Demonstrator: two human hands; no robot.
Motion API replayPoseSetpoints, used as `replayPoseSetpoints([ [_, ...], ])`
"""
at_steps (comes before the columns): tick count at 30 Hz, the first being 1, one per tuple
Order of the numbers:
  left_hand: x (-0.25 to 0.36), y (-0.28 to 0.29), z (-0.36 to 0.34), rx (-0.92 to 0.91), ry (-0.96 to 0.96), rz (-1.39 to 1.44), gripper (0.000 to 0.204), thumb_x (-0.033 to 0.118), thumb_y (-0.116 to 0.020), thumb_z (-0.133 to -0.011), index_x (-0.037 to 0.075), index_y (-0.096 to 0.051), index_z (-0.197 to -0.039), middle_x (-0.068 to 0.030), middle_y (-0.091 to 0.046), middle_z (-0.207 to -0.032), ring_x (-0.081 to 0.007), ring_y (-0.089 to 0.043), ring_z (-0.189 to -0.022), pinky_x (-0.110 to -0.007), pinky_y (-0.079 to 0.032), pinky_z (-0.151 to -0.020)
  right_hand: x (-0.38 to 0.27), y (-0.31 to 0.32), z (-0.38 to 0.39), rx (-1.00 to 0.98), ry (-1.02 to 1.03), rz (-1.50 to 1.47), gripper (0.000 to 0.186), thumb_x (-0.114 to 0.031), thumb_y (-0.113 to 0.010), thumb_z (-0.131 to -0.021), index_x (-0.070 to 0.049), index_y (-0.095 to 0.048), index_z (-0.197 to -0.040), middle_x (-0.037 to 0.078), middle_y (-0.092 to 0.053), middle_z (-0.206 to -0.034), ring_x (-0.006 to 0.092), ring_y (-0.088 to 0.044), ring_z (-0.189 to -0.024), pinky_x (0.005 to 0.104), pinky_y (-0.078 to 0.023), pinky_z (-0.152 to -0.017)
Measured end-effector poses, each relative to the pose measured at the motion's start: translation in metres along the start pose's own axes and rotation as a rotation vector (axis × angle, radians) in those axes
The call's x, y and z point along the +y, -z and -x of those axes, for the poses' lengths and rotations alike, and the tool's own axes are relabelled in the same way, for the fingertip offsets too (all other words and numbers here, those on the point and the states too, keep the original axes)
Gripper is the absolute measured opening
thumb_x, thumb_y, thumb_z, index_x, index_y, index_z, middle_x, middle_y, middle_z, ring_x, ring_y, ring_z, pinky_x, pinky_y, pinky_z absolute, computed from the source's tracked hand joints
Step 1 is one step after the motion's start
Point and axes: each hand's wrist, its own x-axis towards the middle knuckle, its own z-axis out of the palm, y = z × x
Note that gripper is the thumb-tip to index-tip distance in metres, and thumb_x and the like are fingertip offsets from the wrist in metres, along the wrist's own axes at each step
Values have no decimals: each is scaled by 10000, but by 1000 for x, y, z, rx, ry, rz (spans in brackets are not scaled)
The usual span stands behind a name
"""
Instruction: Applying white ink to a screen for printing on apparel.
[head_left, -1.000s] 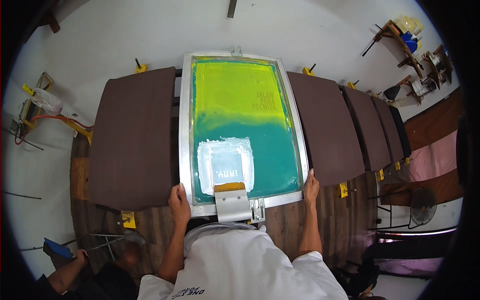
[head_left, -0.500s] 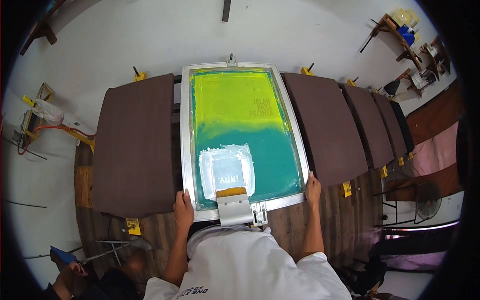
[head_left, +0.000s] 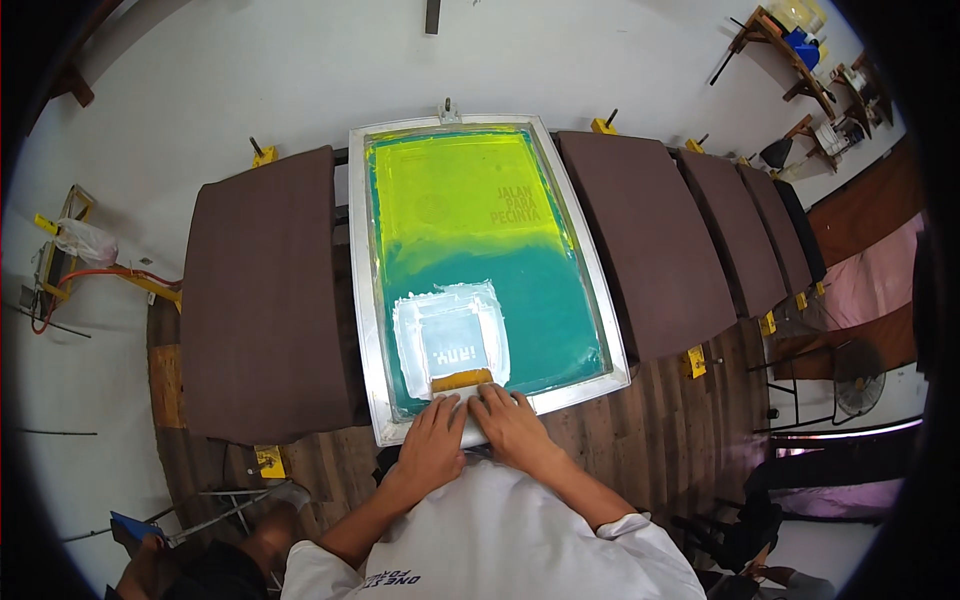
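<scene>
A silk-screen frame with silver metal bars lies in front of me. Its mesh is teal on the near part and coated with yellow-green on the far part. White ink surrounds a small pale design at the near left. At that design's near edge rests a squeegee with an amber blade; its metal holder is mostly covered by my hands. My left hand and my right hand are side by side on the holder, fingers closed over it.
Dark brown fabric-covered boards flank the frame, one at left and several at right. Yellow clamps hold their ends. Another person's legs are at lower left. A fan and wall shelves stand at right.
My hands have left the frame's two sides and come together on the squeegee at its near edge. The view has shifted slightly.
</scene>
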Motion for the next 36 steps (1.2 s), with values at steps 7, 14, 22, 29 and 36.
replayPoseSetpoints([
  [7,-16,10,-37,-13,112,53,457,34,-633,-760,-44,-574,-1207,-234,-567,-1243,-382,-565,-1154,-432,-459,-993,7,23,-35,61,-104,-273,371,3,-699,-663,-21,-657,-1030,163,-624,-1043,359,-586,-1034,431,-541,-854],
  [14,-25,57,-68,-134,203,238,301,-35,-605,-722,54,-698,-994,-219,-694,-895,-412,-669,-867,-469,-537,-812,21,63,-64,-81,-71,-341,235,-38,-733,-653,-39,-706,-886,194,-682,-839,385,-674,-832,458,-548,-762],
  [22,-68,61,-114,51,150,274,328,-75,-627,-719,10,-692,-1029,-246,-683,-964,-405,-663,-940,-420,-524,-854,51,51,-126,-8,-104,-242,239,-21,-681,-681,-47,-678,-918,184,-673,-905,389,-656,-882,470,-546,-761],
  [29,-25,-5,-31,191,65,59,543,-122,-539,-757,-12,-548,-1289,-249,-535,-1340,-401,-495,-1277,-475,-372,-1113,8,11,-41,102,-105,-306,549,74,-688,-592,-39,-579,-1119,165,-560,-1172,390,-538,-1057,451,-497,-888],
  [36,-26,53,-63,68,106,285,429,-82,-580,-734,18,-636,-1147,-211,-664,-1101,-415,-607,-1052,-466,-438,-1032,20,62,-73,-19,-107,-333,443,79,-665,-589,-11,-681,-1022,191,-645,-988,396,-606,-950,447,-526,-840],
])
